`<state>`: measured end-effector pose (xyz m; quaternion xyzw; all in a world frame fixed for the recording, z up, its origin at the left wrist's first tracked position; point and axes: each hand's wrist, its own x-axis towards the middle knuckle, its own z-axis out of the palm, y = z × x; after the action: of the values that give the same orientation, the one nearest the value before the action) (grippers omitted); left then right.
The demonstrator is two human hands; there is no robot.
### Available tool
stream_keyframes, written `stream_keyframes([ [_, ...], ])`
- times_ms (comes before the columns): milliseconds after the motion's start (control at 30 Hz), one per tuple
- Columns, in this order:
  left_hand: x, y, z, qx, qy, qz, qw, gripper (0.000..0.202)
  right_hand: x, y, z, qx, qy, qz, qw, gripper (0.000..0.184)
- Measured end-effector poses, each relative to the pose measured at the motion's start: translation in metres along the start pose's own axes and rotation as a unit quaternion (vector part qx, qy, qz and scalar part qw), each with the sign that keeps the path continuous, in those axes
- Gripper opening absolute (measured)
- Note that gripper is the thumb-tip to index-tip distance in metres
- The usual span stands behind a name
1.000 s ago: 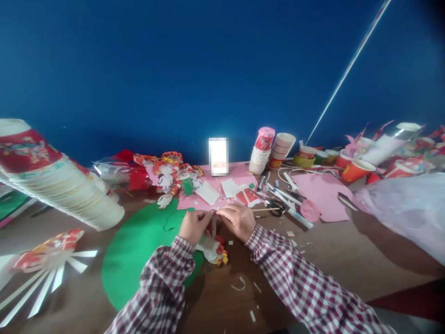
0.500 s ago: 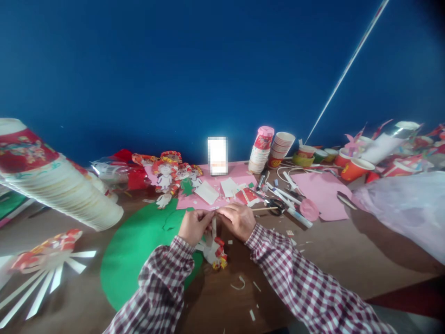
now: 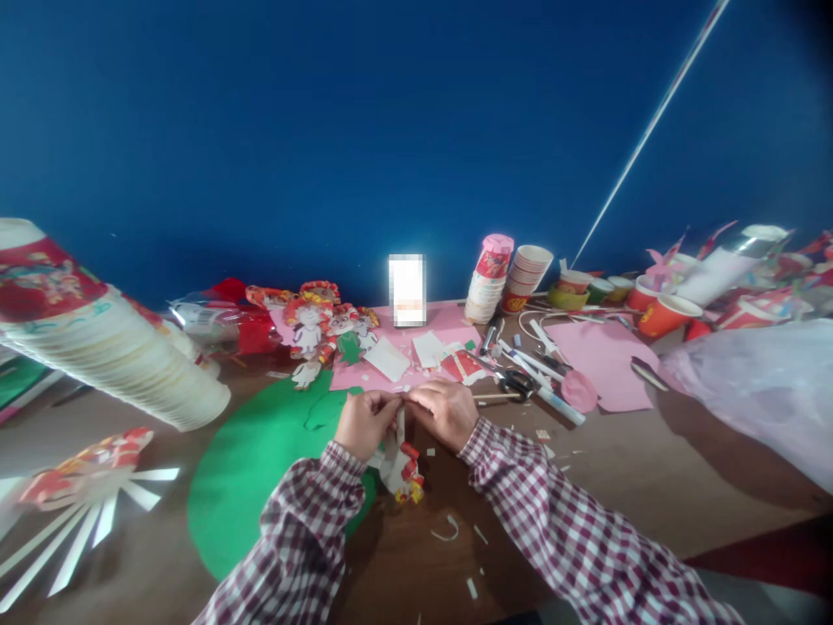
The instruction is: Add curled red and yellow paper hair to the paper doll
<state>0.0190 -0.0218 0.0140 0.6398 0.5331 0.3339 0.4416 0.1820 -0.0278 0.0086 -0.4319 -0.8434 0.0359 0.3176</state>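
My left hand (image 3: 364, 423) and my right hand (image 3: 443, 411) meet over the brown table (image 3: 638, 486), fingertips pinched together on the top of a small paper-cup figure (image 3: 400, 464). The figure is white with red and yellow curled strips and hangs down between my hands. Both sleeves are red-and-white check. A green paper circle (image 3: 253, 473) lies under my left forearm.
A long stack of paper cups (image 3: 97, 338) lies on its side at left, above a cut cup with splayed strips (image 3: 84, 495). Pink paper (image 3: 602, 356), scissors (image 3: 517, 382), pens, finished figures (image 3: 318, 325) and cup stacks (image 3: 511, 282) crowd the back. A clear plastic bag (image 3: 761, 391) sits right.
The hanging paper figure has swung slightly and turned between my fingers. My hands stay in almost the same place.
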Motion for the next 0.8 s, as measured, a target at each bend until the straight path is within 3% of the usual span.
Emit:
stream_keyframes([
  [800,0.0017,0.0016,-0.0036,-0.058,-0.035,-0.066,0.996,0.032,-0.0012,0.0062,0.0025,0.006,0.007,-0.053,0.999,0.017],
])
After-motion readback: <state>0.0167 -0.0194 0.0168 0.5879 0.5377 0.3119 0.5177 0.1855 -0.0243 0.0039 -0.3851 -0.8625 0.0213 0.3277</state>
